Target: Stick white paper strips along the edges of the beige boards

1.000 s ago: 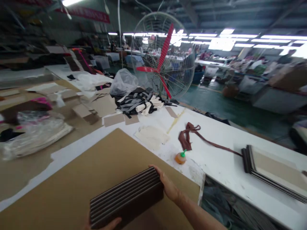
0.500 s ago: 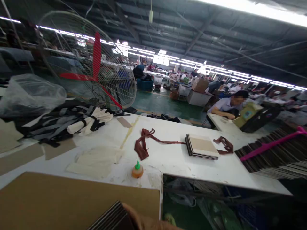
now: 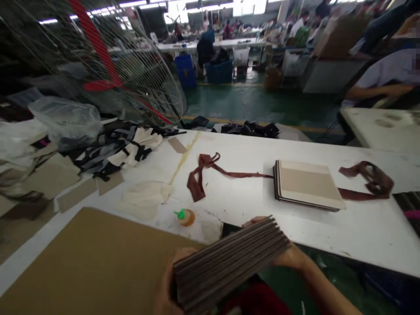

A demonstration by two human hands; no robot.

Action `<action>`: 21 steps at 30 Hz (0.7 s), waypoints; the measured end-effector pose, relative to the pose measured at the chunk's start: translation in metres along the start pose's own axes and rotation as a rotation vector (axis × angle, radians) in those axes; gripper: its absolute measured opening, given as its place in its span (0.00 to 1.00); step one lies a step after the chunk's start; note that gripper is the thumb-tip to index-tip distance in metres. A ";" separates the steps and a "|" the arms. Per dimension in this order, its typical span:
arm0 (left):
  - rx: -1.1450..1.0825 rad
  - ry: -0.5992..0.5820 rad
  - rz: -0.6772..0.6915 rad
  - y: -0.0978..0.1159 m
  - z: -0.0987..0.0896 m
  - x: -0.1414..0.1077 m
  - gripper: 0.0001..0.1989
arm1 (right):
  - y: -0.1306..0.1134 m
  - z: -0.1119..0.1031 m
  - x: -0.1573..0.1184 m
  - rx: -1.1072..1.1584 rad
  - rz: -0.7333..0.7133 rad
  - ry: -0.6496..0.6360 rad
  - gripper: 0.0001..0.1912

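Note:
A thick stack of dark brown boards (image 3: 229, 264) is held between my two hands, tilted, low in front of me. My left hand (image 3: 169, 280) grips its left end, partly cut off by the frame's bottom. My right hand (image 3: 278, 253) is wrapped round the right end, with fingertips showing behind the stack. Beyond it on the white table lies a smaller pile of beige-topped panels (image 3: 306, 181) with dark edges. A brown fabric strip (image 3: 197, 179) runs from the left to that pile, and a coiled brown strip (image 3: 374, 181) comes out on its right.
A large brown board (image 3: 88, 262) covers the near left of the white table (image 3: 239, 153). An orange bottle with a green nozzle (image 3: 186, 217) stands beyond it. Cloth scraps (image 3: 118, 148) and a plastic bag (image 3: 67, 120) lie left, near a large fan (image 3: 131, 65). A person (image 3: 383, 78) sits at right.
The stack of boards has come up into view from the bottom edge, now with both hands on it. My view has tipped downward and closer to the table.

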State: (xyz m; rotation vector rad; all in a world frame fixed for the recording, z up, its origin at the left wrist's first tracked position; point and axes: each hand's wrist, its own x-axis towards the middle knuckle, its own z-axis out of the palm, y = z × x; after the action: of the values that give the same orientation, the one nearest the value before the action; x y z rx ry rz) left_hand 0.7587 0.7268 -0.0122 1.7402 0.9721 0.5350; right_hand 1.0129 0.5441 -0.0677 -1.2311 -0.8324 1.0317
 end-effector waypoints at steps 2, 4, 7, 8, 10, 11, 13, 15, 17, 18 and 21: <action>-0.064 -0.051 0.248 0.021 0.027 0.008 0.25 | -0.009 -0.035 -0.008 -0.105 -0.092 0.011 0.35; -0.083 -0.062 0.438 0.031 0.053 0.019 0.21 | -0.018 -0.058 -0.012 -0.118 -0.166 0.017 0.31; -0.070 -0.068 0.603 0.031 0.080 0.029 0.18 | -0.027 -0.077 -0.012 -0.113 -0.193 0.023 0.30; -0.068 -0.070 0.651 0.029 0.086 0.031 0.19 | -0.028 -0.081 -0.011 -0.116 -0.191 0.027 0.30; -0.079 -0.054 0.670 0.025 0.095 0.034 0.20 | -0.024 -0.090 -0.007 -0.148 -0.133 0.041 0.30; -0.091 -0.047 0.622 0.023 0.099 0.037 0.20 | -0.021 -0.095 -0.004 -0.170 -0.086 0.053 0.31; -0.115 -0.036 0.381 0.017 0.108 0.047 0.25 | -0.008 -0.102 0.005 -0.205 0.028 0.095 0.37; -0.135 -0.017 0.083 0.007 0.116 0.063 0.32 | 0.007 -0.105 0.019 -0.188 0.111 0.158 0.42; -0.157 -0.006 -0.085 -0.005 0.122 0.084 0.37 | 0.022 -0.103 0.037 -0.132 0.131 0.221 0.42; -0.172 -0.005 -0.106 -0.012 0.125 0.094 0.37 | 0.029 -0.101 0.046 -0.110 0.126 0.246 0.41; -0.234 -0.037 -0.092 -0.029 0.129 0.122 0.35 | 0.041 -0.092 0.069 -0.107 0.083 0.321 0.39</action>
State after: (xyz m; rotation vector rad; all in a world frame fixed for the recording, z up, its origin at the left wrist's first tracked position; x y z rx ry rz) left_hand 0.9133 0.7573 -0.0981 1.4850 0.9210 0.5329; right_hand 1.1148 0.5791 -0.1253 -1.4864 -0.5966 0.8329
